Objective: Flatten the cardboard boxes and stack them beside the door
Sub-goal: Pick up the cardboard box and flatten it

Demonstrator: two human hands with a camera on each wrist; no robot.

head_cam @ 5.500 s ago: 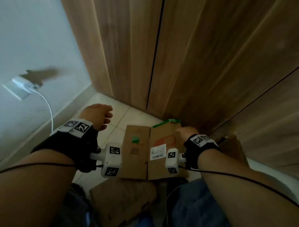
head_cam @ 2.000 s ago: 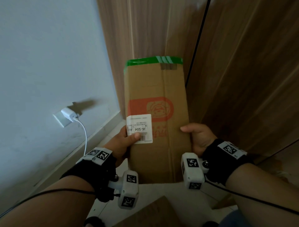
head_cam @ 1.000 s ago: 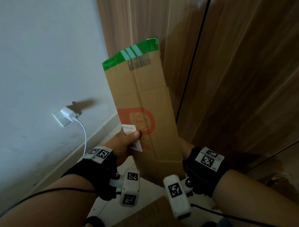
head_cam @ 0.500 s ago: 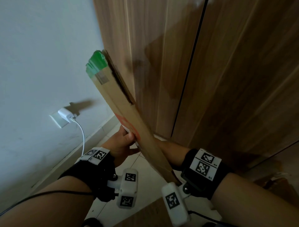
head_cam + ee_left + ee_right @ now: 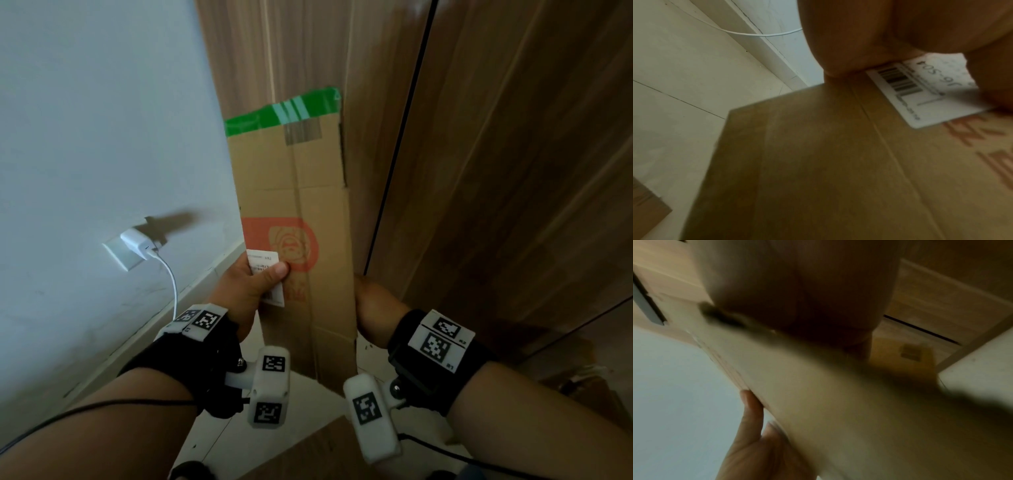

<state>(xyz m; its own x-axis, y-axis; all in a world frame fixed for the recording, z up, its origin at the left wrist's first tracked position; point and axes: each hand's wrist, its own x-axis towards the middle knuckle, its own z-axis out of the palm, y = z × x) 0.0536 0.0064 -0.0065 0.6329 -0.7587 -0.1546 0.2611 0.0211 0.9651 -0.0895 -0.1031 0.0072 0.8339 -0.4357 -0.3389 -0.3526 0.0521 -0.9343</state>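
I see 1 flattened cardboard box [image 5: 301,212] held upright in front of the wooden door [image 5: 496,171], its top edge wrapped in 1 strip of green tape [image 5: 281,111] and its lower end above the tiled floor [image 5: 212,442]. My left hand [image 5: 248,286] is clamped on the box's left edge, thumb pressed across the 1 white barcode label [image 5: 265,274] just below the 1 red printed logo [image 5: 284,245]; the left wrist view shows that label and the thumb on it from close up. My right hand [image 5: 371,310] sits at the box's right edge, the side nearer the door, but its fingers are hidden behind the cardboard in the head view and the right wrist view is too blurred, so I cannot tell how they lie. Left of the box, on the white wall, 1 white charger [image 5: 137,244] sits in 1 socket with 1 white cable [image 5: 169,277] dropping to the skirting. I count 2 more pieces of cardboard on the floor: 1 below the box near my legs [image 5: 315,455], and 1 to the right by the door's foot [image 5: 589,383].
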